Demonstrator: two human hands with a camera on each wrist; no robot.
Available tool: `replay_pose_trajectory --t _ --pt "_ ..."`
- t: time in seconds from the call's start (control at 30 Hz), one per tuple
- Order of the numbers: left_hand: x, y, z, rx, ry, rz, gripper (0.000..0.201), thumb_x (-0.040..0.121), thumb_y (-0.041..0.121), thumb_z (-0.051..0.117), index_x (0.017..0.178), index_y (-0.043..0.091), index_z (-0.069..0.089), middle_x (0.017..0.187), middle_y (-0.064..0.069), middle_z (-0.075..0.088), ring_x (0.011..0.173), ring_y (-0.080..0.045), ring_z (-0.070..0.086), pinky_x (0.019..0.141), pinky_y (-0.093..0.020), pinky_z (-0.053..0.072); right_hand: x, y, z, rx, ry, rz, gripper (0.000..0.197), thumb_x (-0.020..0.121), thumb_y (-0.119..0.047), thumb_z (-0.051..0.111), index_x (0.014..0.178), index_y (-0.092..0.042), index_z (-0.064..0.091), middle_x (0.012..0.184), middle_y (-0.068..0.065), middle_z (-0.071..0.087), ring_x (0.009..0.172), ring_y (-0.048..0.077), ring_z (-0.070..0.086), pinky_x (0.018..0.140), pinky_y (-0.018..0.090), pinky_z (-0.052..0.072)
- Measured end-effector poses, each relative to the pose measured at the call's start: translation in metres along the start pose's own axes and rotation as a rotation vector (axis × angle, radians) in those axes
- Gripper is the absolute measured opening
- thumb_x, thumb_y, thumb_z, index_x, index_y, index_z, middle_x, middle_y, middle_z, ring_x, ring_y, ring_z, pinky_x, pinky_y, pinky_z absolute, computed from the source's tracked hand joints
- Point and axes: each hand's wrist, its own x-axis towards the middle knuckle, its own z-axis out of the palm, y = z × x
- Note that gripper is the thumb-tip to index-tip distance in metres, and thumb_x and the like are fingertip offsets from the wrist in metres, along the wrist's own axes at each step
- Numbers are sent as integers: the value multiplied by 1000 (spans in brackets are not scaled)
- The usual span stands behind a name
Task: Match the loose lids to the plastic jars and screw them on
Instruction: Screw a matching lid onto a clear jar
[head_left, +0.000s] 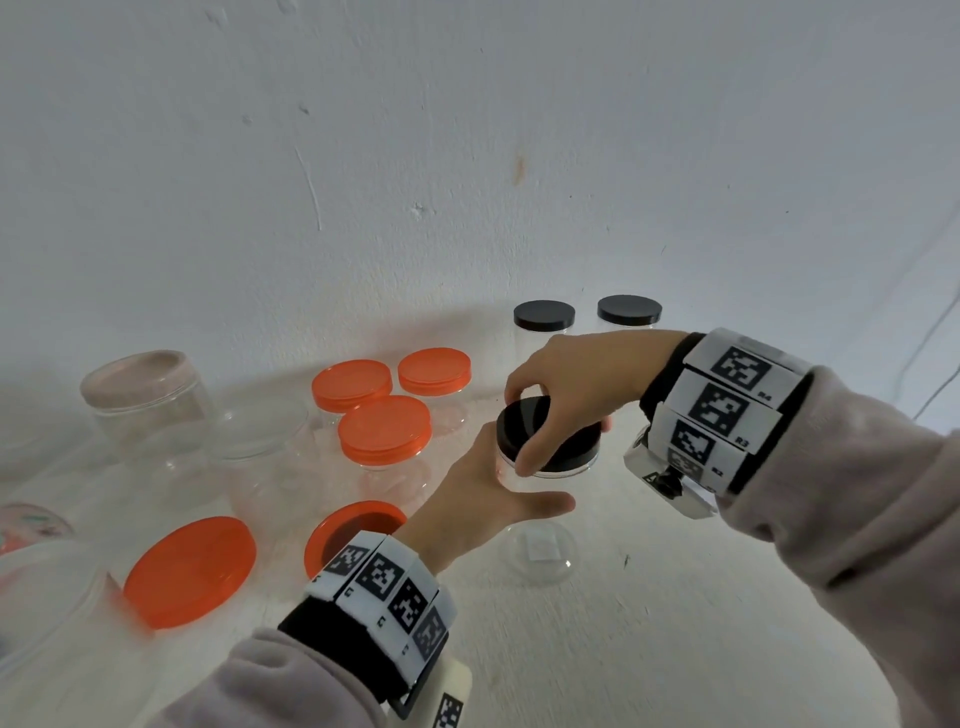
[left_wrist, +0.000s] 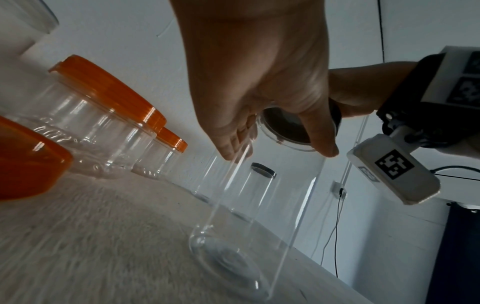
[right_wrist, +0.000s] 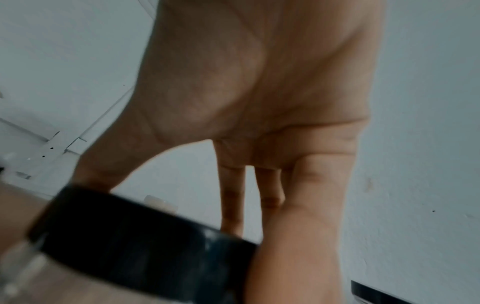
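- Hands first: my right hand (head_left: 576, 384) comes down from above, fingers curled over the rim of the round black plastic lid (head_left: 545, 434), which sits on the mouth of the tall clear plastic jar (head_left: 537, 525).
- My left hand (head_left: 483, 499) wraps the jar's upper wall just under the lid, thumb (head_left: 540, 505) across the near side, fingers round the far side.
- The jar stands upright on the pale surface (head_left: 649, 623); the left wrist view shows its base (left_wrist: 228, 265) resting there.
- Three clear jars with orange lids (head_left: 384, 428) stand closed in a cluster left of my hands.
- Two clear jars with black lids (head_left: 544, 315) stand closed by the white wall (head_left: 467, 156), behind my right hand.
- A loose flat orange lid (head_left: 189, 569) lies at near left; a second orange lid (head_left: 358, 525) lies hollow side up just beside my left wrist.
- Open clear jars (head_left: 150, 400) stand at far left, lidless.
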Motion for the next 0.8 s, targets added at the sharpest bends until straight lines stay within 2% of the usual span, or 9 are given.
replay_pose_trajectory --t 0.13,0.2,0.27,0.33,0.47,0.6,0.67,0.73,0.8 --pt "1 2 0 -7 -15 8 89 68 35 86 138 37 33 129 21 50 121 -2 45 97 -22 36 1 5 6 44 29 39 77 50 -85 64 110 -37 55 86 -12 62 54 12 68 57 26 51" --pt "1 2 -1 -4 -19 6 86 67 35 86 135 38 33 124 24 50 113 4 47 88 -14 36 -1 5 0 37 -68 21 80 55 -77 71 126 -45 48 104 -16 58 81 15 68 71 28 54" --pt "-1 4 -1 5 -16 5 82 67 35 86 129 41 32 119 27 50 106 9 48 81 -8 35 -4 4 -8 2 -161 -23 86 63 -60 79 136 -55 35 120 -17 45 112 17 55 93 35 48" --pt "-1 3 0 2 -12 9 84 68 35 86 133 40 32 127 21 50 114 3 47 90 -13 36 -6 3 -12 -20 -174 -59 84 67 -50 82 136 -56 36 123 -17 43 120 15 47 98 35 45" --pt "-1 2 1 -1 4 -2 82 67 37 87 130 40 34 123 23 51 111 3 48 87 -14 36 -3 1 -11 -42 -103 -72 79 59 -58 81 129 -54 45 118 -15 52 107 17 60 91 36 52" --pt "-1 0 2 -18 0 -8 88 66 38 87 136 38 35 130 19 51 123 -5 46 102 -29 38 0 1 1 -24 26 -8 79 49 -80 67 115 -39 54 88 -15 57 58 10 69 58 27 50" --pt "-1 0 2 -26 0 0 87 66 36 87 136 38 35 130 20 51 125 -4 45 104 -30 37 0 4 6 1 69 23 83 46 -87 61 107 -33 54 78 -10 61 49 10 66 54 26 49" --pt "-1 0 2 -14 3 1 87 66 38 87 136 37 35 131 20 50 125 -5 45 104 -30 37 0 7 7 22 40 37 86 45 -88 62 112 -33 53 85 -10 63 59 12 69 58 26 52" --pt "-1 1 2 3 7 -1 87 66 39 87 135 36 34 130 19 50 123 -5 46 101 -27 38 -1 7 4 22 -46 10 88 52 -80 69 127 -41 45 110 -15 55 92 12 63 79 30 52"
